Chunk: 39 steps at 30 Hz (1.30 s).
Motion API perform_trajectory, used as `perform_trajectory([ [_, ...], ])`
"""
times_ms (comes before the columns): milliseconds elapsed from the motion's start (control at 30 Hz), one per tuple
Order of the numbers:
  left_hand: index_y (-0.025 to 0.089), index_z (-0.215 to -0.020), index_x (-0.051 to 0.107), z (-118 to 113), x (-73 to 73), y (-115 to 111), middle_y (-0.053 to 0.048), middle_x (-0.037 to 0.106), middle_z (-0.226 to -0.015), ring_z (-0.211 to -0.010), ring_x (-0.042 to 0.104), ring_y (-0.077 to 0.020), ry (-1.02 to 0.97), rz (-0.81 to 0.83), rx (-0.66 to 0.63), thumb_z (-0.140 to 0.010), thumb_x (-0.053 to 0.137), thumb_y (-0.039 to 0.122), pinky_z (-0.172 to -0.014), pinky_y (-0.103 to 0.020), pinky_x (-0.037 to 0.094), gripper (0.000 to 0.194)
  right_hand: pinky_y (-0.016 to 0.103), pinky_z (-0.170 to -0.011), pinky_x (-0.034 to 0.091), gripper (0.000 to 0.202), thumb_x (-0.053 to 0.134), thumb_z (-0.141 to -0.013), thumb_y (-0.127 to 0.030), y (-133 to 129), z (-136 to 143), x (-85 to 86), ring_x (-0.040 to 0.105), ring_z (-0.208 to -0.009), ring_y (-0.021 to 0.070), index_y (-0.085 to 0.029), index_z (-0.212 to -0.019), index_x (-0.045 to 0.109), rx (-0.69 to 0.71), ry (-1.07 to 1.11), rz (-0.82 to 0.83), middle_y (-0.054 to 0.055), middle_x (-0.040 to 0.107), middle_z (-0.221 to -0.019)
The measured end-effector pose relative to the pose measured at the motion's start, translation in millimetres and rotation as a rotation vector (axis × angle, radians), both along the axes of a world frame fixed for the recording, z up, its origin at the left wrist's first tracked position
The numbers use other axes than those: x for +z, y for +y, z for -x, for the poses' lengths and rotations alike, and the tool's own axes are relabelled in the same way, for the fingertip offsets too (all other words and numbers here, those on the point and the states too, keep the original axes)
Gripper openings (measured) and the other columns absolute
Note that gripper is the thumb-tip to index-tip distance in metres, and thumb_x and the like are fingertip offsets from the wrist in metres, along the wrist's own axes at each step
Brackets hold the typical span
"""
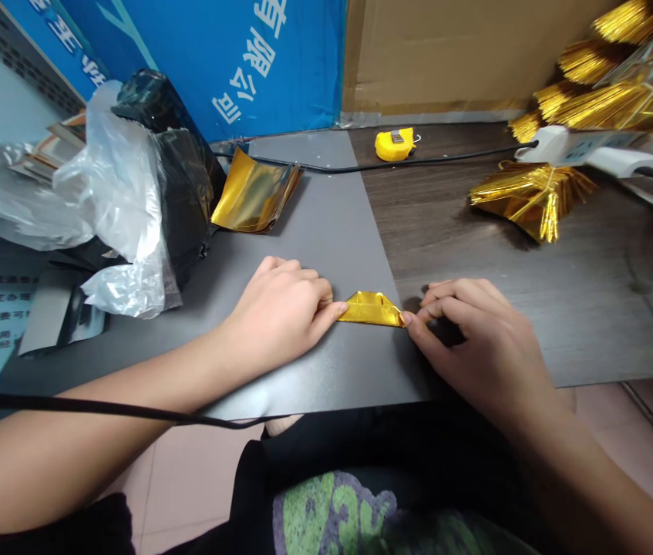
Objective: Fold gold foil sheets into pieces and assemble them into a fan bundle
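Note:
A piece of gold foil paper (371, 308), folded into a low boat-like shape, lies on the grey mat (326, 370) in front of me. My left hand (291, 308) is closed, its thumb and curled fingers pinching the left tip. At the opposite tip, the thumb and forefinger of my right hand (476, 339) pinch the other corner, with the remaining fingers bent above the table. Behind my left hand rests a stack of square gold foil sheets (254, 193), slightly curled.
A yellow tape measure (395, 144) sits by a black cable (331, 169) crossing the back. Bundles of folded gold foil (534, 196) and a white power strip (597, 148) are at right. Plastic bags (118, 193) stand left; boxes (430, 62) line the back.

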<state>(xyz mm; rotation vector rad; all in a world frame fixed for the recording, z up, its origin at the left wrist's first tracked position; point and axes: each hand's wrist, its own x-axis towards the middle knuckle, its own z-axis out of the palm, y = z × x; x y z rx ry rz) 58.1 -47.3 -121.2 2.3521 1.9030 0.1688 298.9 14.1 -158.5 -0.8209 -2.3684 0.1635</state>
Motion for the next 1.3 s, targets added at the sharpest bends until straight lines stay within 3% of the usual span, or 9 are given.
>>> perform_trajectory([
  [433, 0.017, -0.066, 0.059, 2.3, 3.2, 5.6, -0.002, 0.065, -0.071, -0.076, 0.050, -0.0199, -0.092, 0.149, 0.098, -0.096, 0.057, 0.050, -0.079, -0.037, 0.028, 0.045, 0.038, -0.073, 0.052, 0.022, 0.062, -0.089, -0.015, -0.3, -0.8, -1.0, 0.064, -0.087, 0.0236, -0.022, -0.073, 0.049, -0.001, 0.017, 0.004, 0.006, 0.065, -0.085],
  [567, 0.016, -0.064, 0.058, 2.0, 3.4, 5.7, -0.002, 0.064, -0.070, -0.075, 0.048, -0.0191, -0.101, 0.142, 0.081, -0.096, 0.058, 0.048, -0.077, -0.037, 0.027, 0.045, 0.039, -0.078, 0.053, 0.004, 0.059, -0.094, -0.015, -5.9, 1.4, 4.4, 0.065, -0.094, 0.0248, -0.018, -0.091, 0.057, 0.011, 0.026, 0.003, 0.010, 0.066, -0.093],
  [633, 0.017, -0.064, 0.057, 2.1, 3.0, 5.6, -0.001, 0.065, -0.071, -0.075, 0.048, -0.0189, -0.107, 0.143, 0.072, -0.096, 0.058, 0.048, -0.077, -0.036, 0.026, 0.045, 0.043, -0.094, 0.053, 0.020, 0.058, -0.095, -0.017, -12.4, 3.9, 6.2, 0.063, -0.110, 0.0277, -0.010, -0.114, 0.061, 0.088, 0.016, -0.022, 0.017, 0.068, -0.114],
  [700, 0.017, -0.064, 0.057, 2.7, 2.2, 5.5, -0.001, 0.065, -0.071, -0.075, 0.048, -0.0189, -0.116, 0.138, 0.067, -0.096, 0.057, 0.047, -0.078, -0.037, 0.026, 0.044, 0.052, -0.113, 0.042, 0.040, 0.056, -0.097, -0.020, -20.3, 6.6, 6.4, 0.053, -0.133, 0.0312, -0.005, -0.134, 0.055, 0.216, -0.068, -0.047, 0.019, 0.059, -0.140],
  [767, 0.017, -0.064, 0.056, 3.4, 1.1, 5.5, 0.000, 0.064, -0.069, -0.075, 0.049, -0.0187, -0.123, 0.132, 0.068, -0.096, 0.057, 0.047, -0.079, -0.037, 0.027, 0.044, 0.054, -0.119, 0.037, 0.051, 0.052, -0.099, -0.026, -27.3, 8.6, 5.4, 0.041, -0.145, 0.0330, -0.002, -0.144, 0.048, 0.302, -0.216, -0.054, 0.018, 0.049, -0.152],
  [867, 0.017, -0.068, 0.057, 4.2, 0.2, 6.1, 0.000, 0.063, -0.070, -0.075, 0.050, -0.0183, -0.144, 0.128, 0.099, -0.094, 0.059, 0.049, -0.082, -0.037, 0.028, 0.041, 0.053, -0.117, 0.042, 0.059, 0.046, -0.101, -0.032, -32.4, 9.7, 4.2, 0.036, -0.149, 0.0342, 0.003, -0.149, 0.043, 0.327, -0.348, -0.067, 0.021, 0.040, -0.158],
  [1067, 0.018, -0.082, 0.057, 6.4, 1.6, 8.2, 0.000, 0.063, -0.079, -0.077, 0.052, -0.0185, -0.170, 0.138, 0.157, -0.093, 0.062, 0.046, -0.081, -0.037, 0.028, 0.030, 0.053, -0.116, 0.044, 0.062, 0.042, -0.103, -0.035, -31.8, 10.7, 4.5, 0.035, -0.149, 0.0347, 0.003, -0.151, 0.041, 0.320, -0.390, -0.072, 0.021, 0.037, -0.159],
  [1300, 0.019, -0.082, 0.058, 12.2, 0.0, 12.4, 0.002, 0.060, -0.075, -0.077, 0.053, -0.0171, -0.222, 0.109, 0.093, -0.093, 0.061, 0.039, -0.079, -0.034, 0.027, 0.023, 0.050, -0.119, 0.040, 0.063, 0.044, -0.102, -0.035, -33.3, 10.7, 3.3, 0.032, -0.151, 0.0330, 0.003, -0.152, 0.040, 0.311, -0.369, -0.070, 0.017, 0.036, -0.161],
])
